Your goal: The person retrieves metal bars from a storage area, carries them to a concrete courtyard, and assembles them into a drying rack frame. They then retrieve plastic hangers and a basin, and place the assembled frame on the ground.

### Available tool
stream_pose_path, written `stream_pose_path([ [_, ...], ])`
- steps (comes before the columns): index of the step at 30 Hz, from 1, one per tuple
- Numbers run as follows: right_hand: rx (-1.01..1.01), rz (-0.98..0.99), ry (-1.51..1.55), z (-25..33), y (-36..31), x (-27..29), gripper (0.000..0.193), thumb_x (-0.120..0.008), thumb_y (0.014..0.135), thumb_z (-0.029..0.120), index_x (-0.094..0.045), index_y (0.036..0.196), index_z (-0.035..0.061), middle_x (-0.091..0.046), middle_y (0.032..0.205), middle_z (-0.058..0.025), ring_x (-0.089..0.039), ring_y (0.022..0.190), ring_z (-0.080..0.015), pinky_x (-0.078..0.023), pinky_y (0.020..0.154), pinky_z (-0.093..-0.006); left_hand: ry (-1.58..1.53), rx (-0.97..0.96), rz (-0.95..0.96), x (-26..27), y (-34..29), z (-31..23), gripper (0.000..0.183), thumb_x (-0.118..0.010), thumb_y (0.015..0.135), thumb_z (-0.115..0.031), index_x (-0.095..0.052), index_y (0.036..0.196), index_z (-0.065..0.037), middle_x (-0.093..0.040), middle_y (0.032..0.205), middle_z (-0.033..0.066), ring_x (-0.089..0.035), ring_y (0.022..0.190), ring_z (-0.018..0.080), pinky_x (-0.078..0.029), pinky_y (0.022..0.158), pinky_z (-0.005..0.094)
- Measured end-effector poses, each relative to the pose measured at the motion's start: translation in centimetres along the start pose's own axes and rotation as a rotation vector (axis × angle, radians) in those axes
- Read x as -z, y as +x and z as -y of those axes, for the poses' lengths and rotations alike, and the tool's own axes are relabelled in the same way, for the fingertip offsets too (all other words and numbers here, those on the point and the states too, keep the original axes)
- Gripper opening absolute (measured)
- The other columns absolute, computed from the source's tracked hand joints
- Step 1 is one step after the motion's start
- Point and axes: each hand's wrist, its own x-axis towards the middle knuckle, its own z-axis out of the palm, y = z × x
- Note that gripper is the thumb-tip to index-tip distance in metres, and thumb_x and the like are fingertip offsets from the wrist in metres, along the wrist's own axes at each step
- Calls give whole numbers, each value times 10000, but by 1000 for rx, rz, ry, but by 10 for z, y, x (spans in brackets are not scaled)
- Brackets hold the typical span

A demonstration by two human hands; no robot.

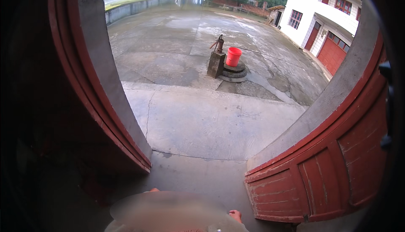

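At the lower edge my right hand [236, 215] hangs beside my body, nearest to the open red door leaf on the right. Its fingers look curled in, and nothing shows in them. Of my left hand [155, 190] only a small part is visible above a blurred patch, so its fingers are hidden. Neither hand touches anything that I can make out. Out in the yard stands a red bucket [233, 57] on a round stone slab [234, 74]. Just left of it, a hand water pump [220, 44] rises from a square concrete block [215, 65].
A red wooden door leaf [295, 185] flanks the doorway on the right, a red door frame [95, 93] on the left. Ahead lie a concrete threshold slab [194, 122] and a damp paved yard [160, 42]. A low wall [139, 8] and a white house [312, 17] border it.
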Motion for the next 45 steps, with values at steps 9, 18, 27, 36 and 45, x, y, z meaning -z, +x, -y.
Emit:
stream_pose_path([
  [9, -12, -10, 39, 21, -19, 9, 200, -677, 678, -17, -714, 863, 49, -686, 757, -78, -645, 646, -171, -543, 608, -317, 69, -32, -100, -4, -4, -14, 171, -572, 767, -180, -718, 766, -92, -677, 785, 101, -653, 718, 266, -504, 639, 376],
  [18, -124, 74, 139, 44, -35, 22, 98, -671, 711, 4, -693, 807, 7, -648, 640, -68, -550, 472, -122, -469, 432, -279, 54, -33, -85, -3, -11, -25, 175, -577, 758, -187, -717, 769, -82, -672, 786, 117, -652, 724, 275, -498, 635, 384],
  [27, -72, 71, 47, 43, -26, 22, 119, -688, 770, 111, -722, 841, 22, -691, 741, -56, -630, 656, -117, -527, 644, -289, 54, -38, -81, -4, -12, -26, 173, -589, 703, -201, -709, 749, -86, -663, 785, 129, -642, 718, 295, -490, 624, 399],
  [36, -103, 115, 107, 34, -12, 16, 172, -595, 786, 34, -694, 926, 26, -677, 736, -71, -591, 612, -122, -483, 577, -287, -31, 19, -112, -5, -15, -26, 144, -593, 706, -168, -708, 735, -87, -663, 770, 121, -635, 684, 267, -485, 605, 379],
  [45, -89, 129, 62, 36, -11, 17, 260, -522, 786, -11, -653, 1003, 47, -656, 666, -80, -556, 489, -122, -420, 426, -288, -269, 106, -164, 2, -34, -40, 108, -597, 710, -107, -689, 676, -62, -644, 672, 139, -603, 587, 268, -473, 558, 403],
])
